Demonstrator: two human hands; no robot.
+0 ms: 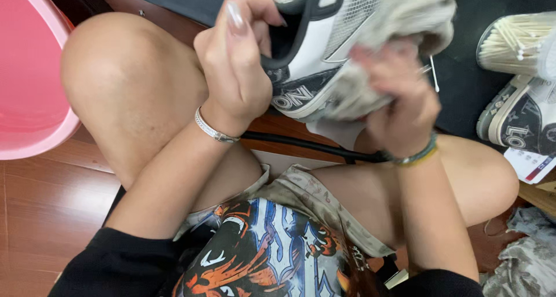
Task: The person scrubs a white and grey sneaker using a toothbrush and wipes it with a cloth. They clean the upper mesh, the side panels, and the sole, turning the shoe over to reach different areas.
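My left hand (237, 59) grips the heel collar of a white, grey and black sneaker (315, 48), held up over my lap. My right hand (397, 97) presses a crumpled beige cloth (399, 13) against the side of that shoe; the hand is blurred. A silver bracelet sits on my left wrist and a green and yellow band on my right. The shoe's toe end is cut off by the top edge of the picture.
A pink plastic basin (29, 71) stands at the left on the wooden floor (52, 204). A second matching sneaker (518, 120) lies at the right beside a round tub of cotton swabs (515, 42). A black hose (307, 146) crosses between my knees. Grey rags (521, 256) lie lower right.
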